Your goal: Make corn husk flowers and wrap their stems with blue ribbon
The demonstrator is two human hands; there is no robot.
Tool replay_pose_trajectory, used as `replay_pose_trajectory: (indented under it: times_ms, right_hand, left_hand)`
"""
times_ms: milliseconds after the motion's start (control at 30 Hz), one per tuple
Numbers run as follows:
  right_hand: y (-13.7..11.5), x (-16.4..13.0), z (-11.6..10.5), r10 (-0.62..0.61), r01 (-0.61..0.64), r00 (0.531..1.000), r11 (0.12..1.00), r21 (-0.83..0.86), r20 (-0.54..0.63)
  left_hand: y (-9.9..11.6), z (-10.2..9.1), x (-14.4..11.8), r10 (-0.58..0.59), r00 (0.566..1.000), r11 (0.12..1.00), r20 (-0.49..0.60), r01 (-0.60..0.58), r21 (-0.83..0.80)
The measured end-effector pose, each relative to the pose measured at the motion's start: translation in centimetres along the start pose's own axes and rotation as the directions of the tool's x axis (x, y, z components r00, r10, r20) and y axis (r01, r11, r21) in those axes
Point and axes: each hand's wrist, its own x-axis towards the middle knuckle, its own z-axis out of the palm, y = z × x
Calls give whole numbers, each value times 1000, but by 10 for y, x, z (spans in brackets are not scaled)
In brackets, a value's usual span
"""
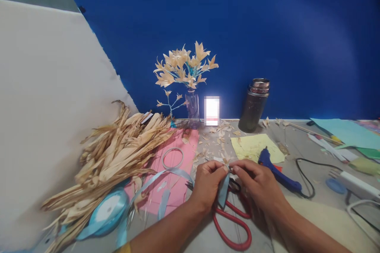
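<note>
My left hand is closed in a pinch on a strip of light blue ribbon at the base of a small cream husk flower. From the other side, my right hand pinches at the same spot, its fingertips meeting the flower's stem. The stem itself is mostly hidden by the fingers. The ribbon's free end hangs below them. Under both hands lie scissors with red handles, partly covered. A longer light blue ribbon curls across the table beside my left wrist.
Dried corn husks and a ribbon roll lie left, beside pink paper. Behind stand a vase of husk flowers and a dark flask. Right are a blue glue gun, yellow paper and a white power strip.
</note>
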Motion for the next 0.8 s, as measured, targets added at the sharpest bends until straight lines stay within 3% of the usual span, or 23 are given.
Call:
replay_pose_trajectory:
  times_ms: [200,333,467,567,800]
  right_hand:
    - [-5,6,-1,212,-231,972,934,273,99]
    - [-10,4,2,358,-397,917,777,488,177]
    - [-8,2,6,394,-478,876,641,600,277]
    - [-3,1,9,409,-483,874,667,568,263]
    - [-8,3,7,370,-375,923,802,464,107]
  left_hand:
    - [-3,1,-1,-23,998,1000,54,23,-7]
    - [-3,0,-1,-63,993,998,100,66,-20]
    - [0,-1,-2,-85,988,996,125,84,7]
    - [0,-1,-3,-88,985,996,145,91,-13]
    - [-2,1,-3,-140,964,969,225,180,-169]
